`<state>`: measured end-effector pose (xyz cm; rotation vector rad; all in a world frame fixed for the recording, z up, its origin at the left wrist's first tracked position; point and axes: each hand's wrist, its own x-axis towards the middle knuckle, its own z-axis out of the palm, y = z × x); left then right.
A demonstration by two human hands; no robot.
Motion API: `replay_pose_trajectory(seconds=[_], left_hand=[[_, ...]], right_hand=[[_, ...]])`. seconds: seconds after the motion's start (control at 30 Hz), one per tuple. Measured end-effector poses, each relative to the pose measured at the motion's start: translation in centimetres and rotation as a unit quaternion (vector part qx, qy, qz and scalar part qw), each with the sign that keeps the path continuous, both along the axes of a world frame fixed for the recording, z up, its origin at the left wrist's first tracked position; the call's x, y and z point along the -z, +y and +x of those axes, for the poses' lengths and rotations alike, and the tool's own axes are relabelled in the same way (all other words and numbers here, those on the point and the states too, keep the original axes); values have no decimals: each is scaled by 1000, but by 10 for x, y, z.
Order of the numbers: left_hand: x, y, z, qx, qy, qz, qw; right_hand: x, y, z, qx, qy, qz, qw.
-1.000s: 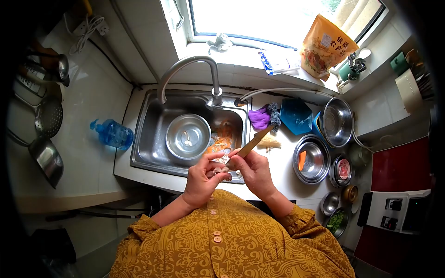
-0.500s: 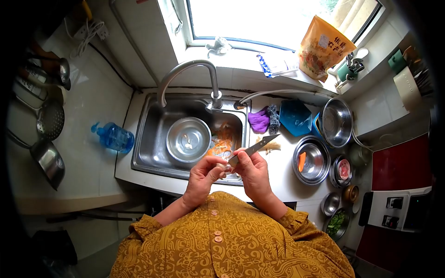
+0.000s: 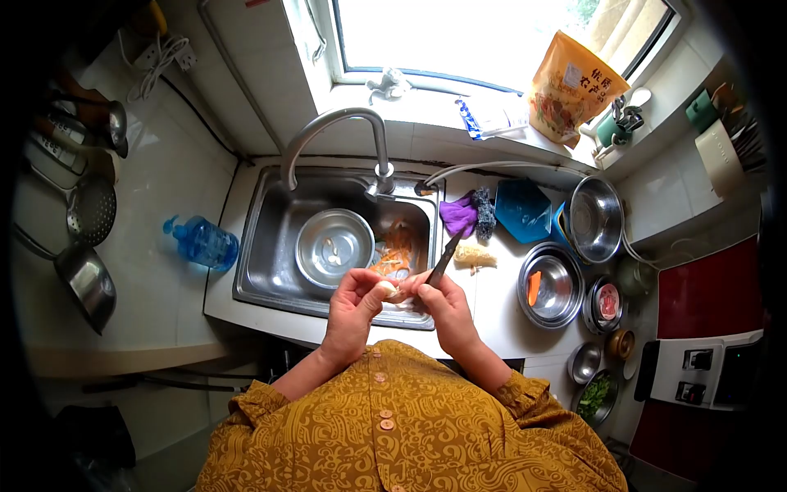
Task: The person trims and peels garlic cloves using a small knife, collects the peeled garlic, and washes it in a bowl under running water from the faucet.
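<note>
My left hand (image 3: 352, 313) is closed on a small pale garlic clove (image 3: 388, 289), held at the fingertips over the sink's front edge. My right hand (image 3: 448, 313) grips a small knife (image 3: 443, 261), its blade pointing up and away from me. The right fingertips are close beside the clove; whether they touch it I cannot tell. Beyond the hands, a metal bowl (image 3: 310, 261) sits in the steel sink (image 3: 270, 215) with a few pale pieces inside. Orange peelings (image 3: 395, 256) lie in the sink to the bowl's right.
The faucet (image 3: 334, 117) arches over the sink. A soap bottle (image 3: 205, 244) stands left. On the right counter are a purple cloth (image 3: 457, 215), a scrubber (image 3: 484, 215), a brush-like item (image 3: 475, 254), a blue container (image 3: 522, 209) and a bowl (image 3: 564, 313) holding a carrot piece (image 3: 534, 289).
My right hand has turned the knife, so the blade now points more steeply upward instead of to the right. The clove shows more clearly in my left fingers.
</note>
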<state>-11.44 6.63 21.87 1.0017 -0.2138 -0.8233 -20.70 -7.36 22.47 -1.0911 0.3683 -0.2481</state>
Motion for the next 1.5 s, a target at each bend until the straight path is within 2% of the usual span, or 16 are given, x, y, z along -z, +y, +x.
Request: replay_pose_trajectory(seconds=[0.03, 0.1, 0.27, 0.37, 0.43, 0.5, 0.57, 0.63, 0.73, 0.87, 0.97, 1.07, 1.2, 1.3, 1.4, 1.5], left_hand=[[0, -1, -2, 0, 0, 0, 1000], [0, -5, -6, -10, -112, 19, 994], [-2, -6, -7, 1, -136, 43, 990], [0, -8, -7, -26, -49, 30, 998], [6, -6, -2, -41, 103, -3, 994], [10, -3, 1, -30, 129, -15, 991], [14, 0, 5, 9, 252, -51, 966], [16, 1, 6, 12, 264, -47, 963], [22, 4, 10, -3, 300, -27, 953], [40, 10, 24, -58, 294, 59, 952], [76, 21, 53, -105, 298, 83, 945], [137, 41, 97, -148, 339, 116, 922], [141, 46, 120, -219, 309, 126, 917], [140, 47, 120, -214, 333, 124, 910], [141, 45, 114, -180, 343, 89, 918], [108, 29, 92, -138, 380, 35, 914]], right_hand=[[-4, 1, 1, 0, 0, 0, 1000], [-7, 3, 2, 27, 27, 105, 994], [-2, 3, 6, -42, 33, 8, 999], [1, 7, 7, -33, 12, -50, 998], [4, 7, 6, -37, 18, -21, 999], [11, 8, 5, -29, 31, -78, 996], [9, 5, 7, -10, 30, -51, 998], [3, 1, 8, 22, 35, -24, 999], [14, -10, 6, 35, 70, -145, 986], [34, -16, 8, 34, 87, -154, 984], [64, -18, 10, 35, 103, -178, 978], [95, -17, 12, 41, 135, -165, 976], [109, -18, 14, 58, 171, -159, 971], [117, -22, 18, 69, 186, -177, 964], [120, -25, 26, 75, 199, -273, 938], [117, -24, 34, 103, 163, -340, 920]])
